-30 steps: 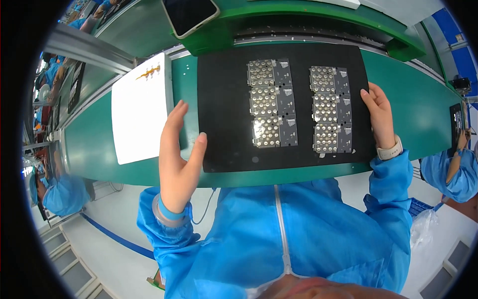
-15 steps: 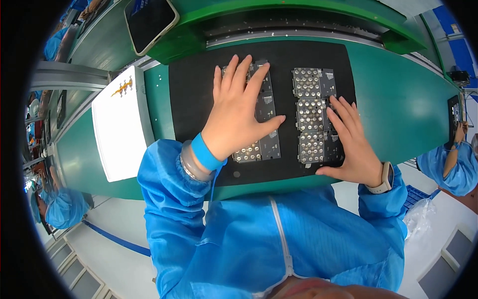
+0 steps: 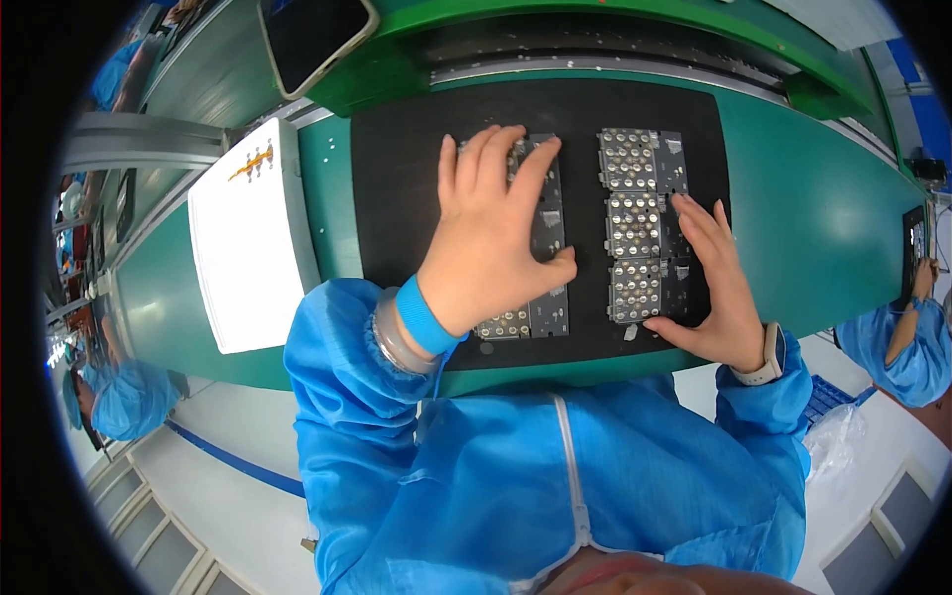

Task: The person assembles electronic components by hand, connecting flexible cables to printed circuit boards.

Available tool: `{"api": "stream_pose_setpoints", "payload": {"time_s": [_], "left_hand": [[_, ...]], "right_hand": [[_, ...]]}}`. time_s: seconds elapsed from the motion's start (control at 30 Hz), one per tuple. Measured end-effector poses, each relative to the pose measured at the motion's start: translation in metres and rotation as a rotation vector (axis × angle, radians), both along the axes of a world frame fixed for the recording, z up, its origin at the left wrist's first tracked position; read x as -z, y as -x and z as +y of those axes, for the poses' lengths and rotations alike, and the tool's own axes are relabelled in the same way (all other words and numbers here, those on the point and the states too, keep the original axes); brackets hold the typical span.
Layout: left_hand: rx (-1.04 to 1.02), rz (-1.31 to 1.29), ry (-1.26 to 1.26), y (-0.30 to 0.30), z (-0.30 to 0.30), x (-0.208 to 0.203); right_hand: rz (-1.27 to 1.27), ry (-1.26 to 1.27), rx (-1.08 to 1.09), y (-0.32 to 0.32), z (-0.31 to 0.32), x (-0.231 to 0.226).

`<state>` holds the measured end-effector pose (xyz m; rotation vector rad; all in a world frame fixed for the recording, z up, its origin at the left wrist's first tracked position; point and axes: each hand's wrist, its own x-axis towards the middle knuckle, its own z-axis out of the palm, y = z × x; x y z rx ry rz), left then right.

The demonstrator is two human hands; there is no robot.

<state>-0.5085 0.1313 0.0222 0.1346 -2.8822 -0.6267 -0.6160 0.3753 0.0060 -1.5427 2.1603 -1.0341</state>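
Two panels of joined circuit boards with rows of round metal contacts lie on a black mat [image 3: 397,178]. My left hand [image 3: 486,223], with a blue wrist strap, rests over the left circuit board panel [image 3: 550,213], its fingers spread. Its fingertips reach the panel's far edge and the thumb its right side; most of the contacts are hidden beneath the palm. Beside the right circuit board panel [image 3: 633,213] is my right hand [image 3: 719,288], open. Its fingertips touch the panel's right side, while the thumb is at the lower edge.
To the left stands a white box-like panel [image 3: 243,248] with an orange-and-dark piece [image 3: 256,164] on it. A phone [image 3: 312,40] leans at the back left, next to a green raised ledge [image 3: 555,20]. Other people in blue sit at both sides.
The left panel has slid slightly toward me under my left hand. My left thumb has curled a little. My right hand stays beside the right panel, and the view has shifted slightly.
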Motion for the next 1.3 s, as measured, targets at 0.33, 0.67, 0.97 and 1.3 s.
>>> {"api": "stream_pose_setpoints", "payload": {"time_s": [0.33, 0.67, 0.97, 1.3], "left_hand": [[-0.291, 0.102, 0.31, -0.068, -0.09, -0.041], [-0.274, 0.079, 0.66, -0.095, -0.228, -0.035], [-0.102, 0.135, 0.715, -0.087, -0.236, -0.032], [-0.053, 0.169, 0.662, -0.094, -0.202, -0.056]], "right_hand": [[0.168, 0.099, 0.176, -0.001, 0.01, -0.012], [-0.011, 0.119, 0.24, -0.019, -0.023, -0.022], [0.028, 0.042, 0.267, -0.023, -0.032, -0.027], [0.091, 0.075, 0.112, -0.006, -0.043, -0.033]]}}
